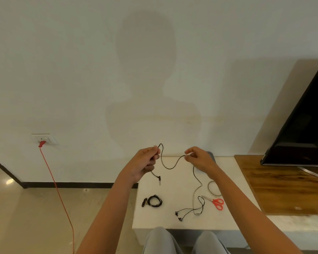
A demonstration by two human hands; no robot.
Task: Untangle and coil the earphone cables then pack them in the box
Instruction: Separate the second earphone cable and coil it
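Note:
Above the white table, my left hand grips a black earphone cable near its plug end. The jack dangles just below that hand. My right hand pinches the same cable further along, so a slack loop hangs between the hands. From the right hand the cable drops to the table and ends in two earbuds. A second earphone lies coiled on the table's left part. A grey object, mostly hidden behind my right hand, sits at the table's back edge.
Red-handled scissors lie on the table at the right. A wooden top with a black TV screen adjoins at the right. A red cord runs from a wall socket down over the floor at the left.

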